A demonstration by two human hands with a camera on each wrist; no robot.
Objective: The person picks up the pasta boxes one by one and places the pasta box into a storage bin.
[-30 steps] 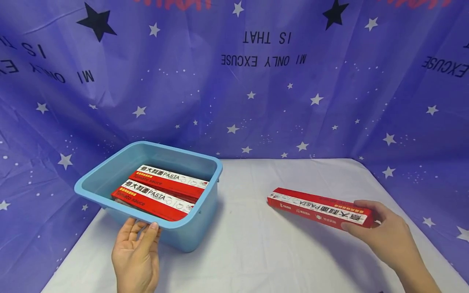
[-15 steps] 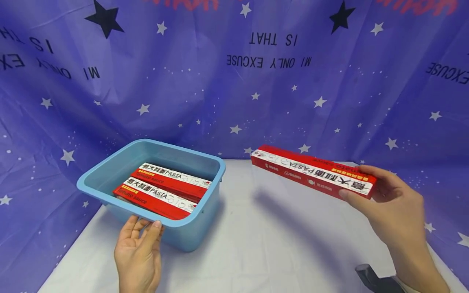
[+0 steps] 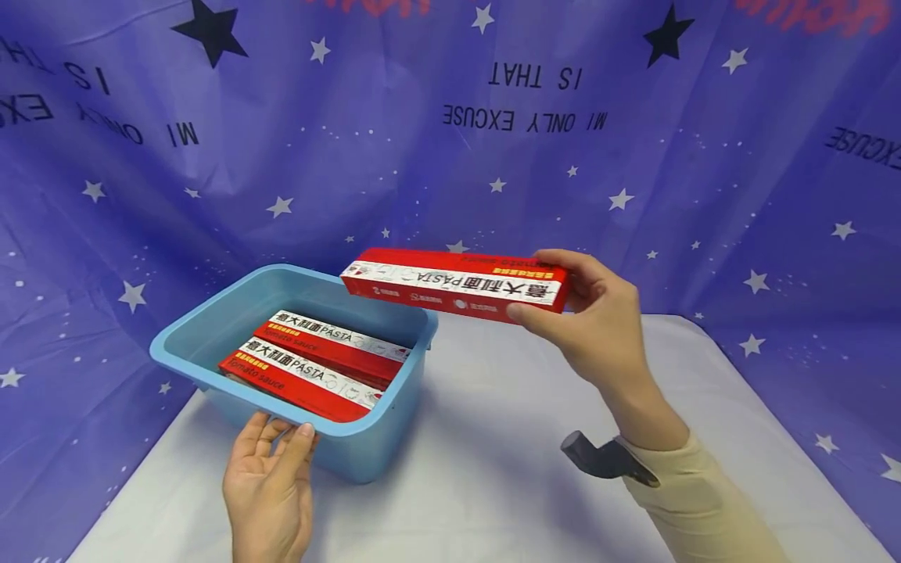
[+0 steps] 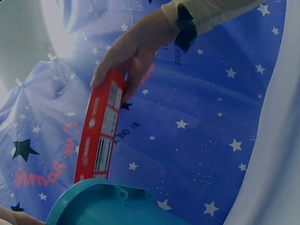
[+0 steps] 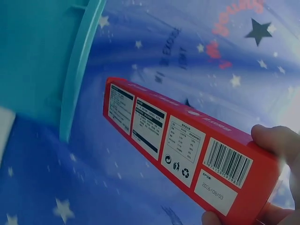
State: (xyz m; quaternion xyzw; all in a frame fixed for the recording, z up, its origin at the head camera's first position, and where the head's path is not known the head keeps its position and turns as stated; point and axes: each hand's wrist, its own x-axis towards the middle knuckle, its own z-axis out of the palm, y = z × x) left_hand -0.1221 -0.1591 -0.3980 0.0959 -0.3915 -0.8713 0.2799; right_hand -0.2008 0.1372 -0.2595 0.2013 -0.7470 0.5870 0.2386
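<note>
My right hand [image 3: 598, 320] grips one end of a red and white pasta box [image 3: 457, 285], thumb on the near side and fingers over the far side. The box is held in the air, its far end over the right rim of a blue plastic bin [image 3: 211, 301]. In the right wrist view the underside of the pasta box [image 5: 159, 136] shows a barcode and printed panels. Two similar pasta boxes [image 3: 299, 379] lie side by side inside the bin. My left hand [image 3: 271, 485] holds the bin's near rim, thumb at its edge and fingers beneath.
The bin stands on a table with a white cloth [image 3: 507, 461]. Behind and beside it hangs a purple curtain [image 3: 507, 156] with stars and lettering. A dark strap with a short stub [image 3: 598, 457] sits on my right wrist.
My right hand has lifted the pasta box from low over the right of the table and carried it left to the bin's rim. My left hand stays at the near rim.
</note>
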